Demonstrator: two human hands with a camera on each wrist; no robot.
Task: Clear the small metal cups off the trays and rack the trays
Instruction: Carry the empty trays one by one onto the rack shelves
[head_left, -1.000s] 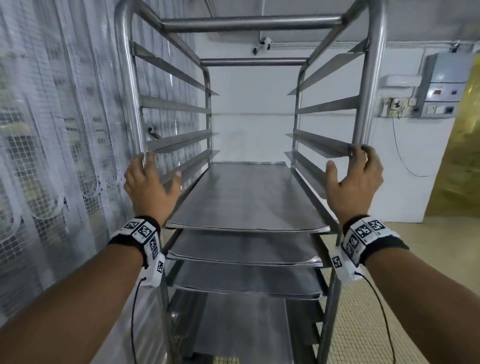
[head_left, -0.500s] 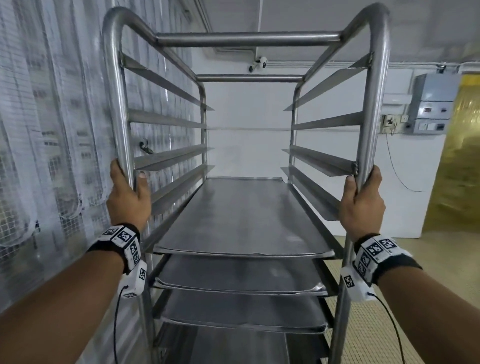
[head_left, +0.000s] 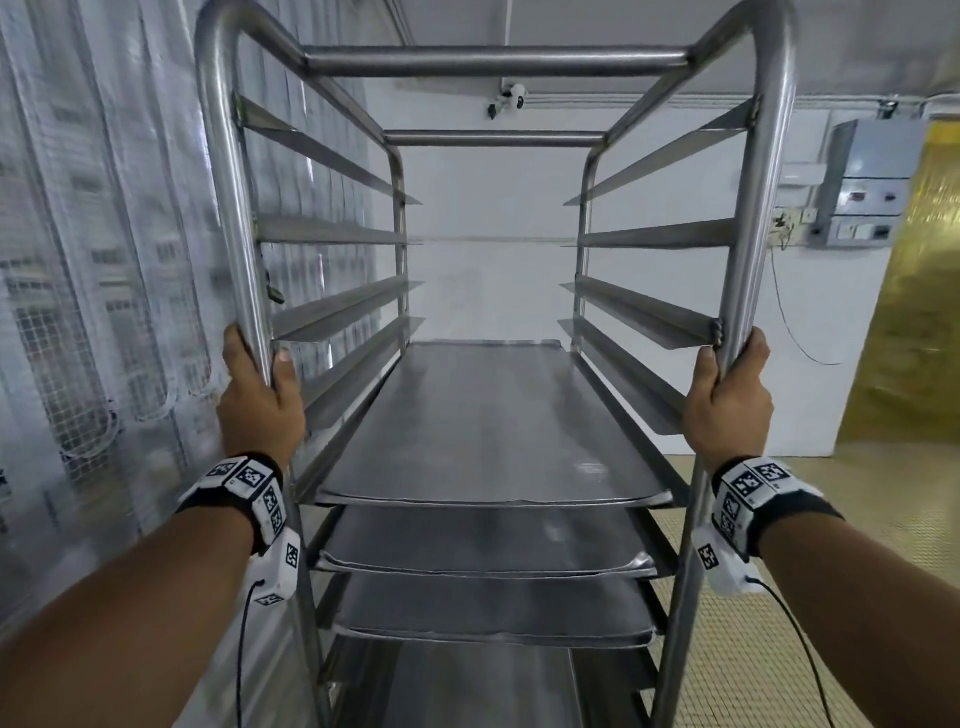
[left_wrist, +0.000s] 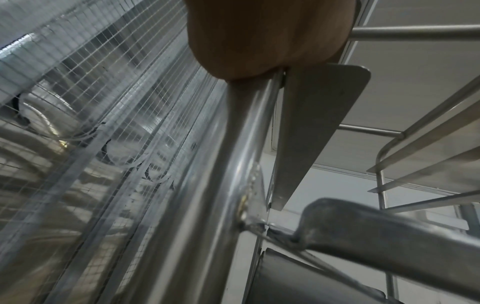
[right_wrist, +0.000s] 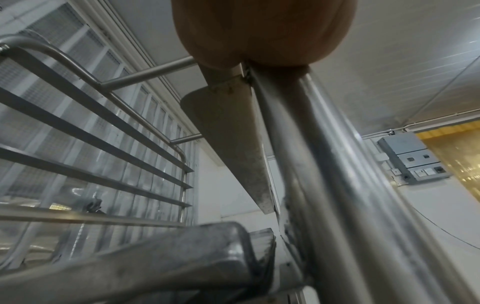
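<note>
A tall steel tray rack (head_left: 493, 54) fills the head view. Several bare metal trays sit on its lower runners, the top tray (head_left: 483, 431) at wrist height; the upper runners are empty. No small metal cups show. My left hand (head_left: 257, 384) grips the rack's near left post (head_left: 234, 234). My right hand (head_left: 727, 395) grips the near right post (head_left: 758, 208). In the left wrist view the left hand (left_wrist: 265, 41) wraps the post (left_wrist: 207, 185). In the right wrist view the right hand (right_wrist: 262, 33) wraps its post (right_wrist: 324, 164).
A clear strip curtain with mesh (head_left: 93, 260) hangs close on the left. A white wall (head_left: 493, 270) stands behind the rack, with an electrical box (head_left: 867, 182) at the right. A yellow strip curtain (head_left: 914, 312) and tiled floor (head_left: 779, 649) lie to the right.
Both hands went from reaching for the posts to wrapping them. The rack has come nearer and fills more of the view, and the background has shifted.
</note>
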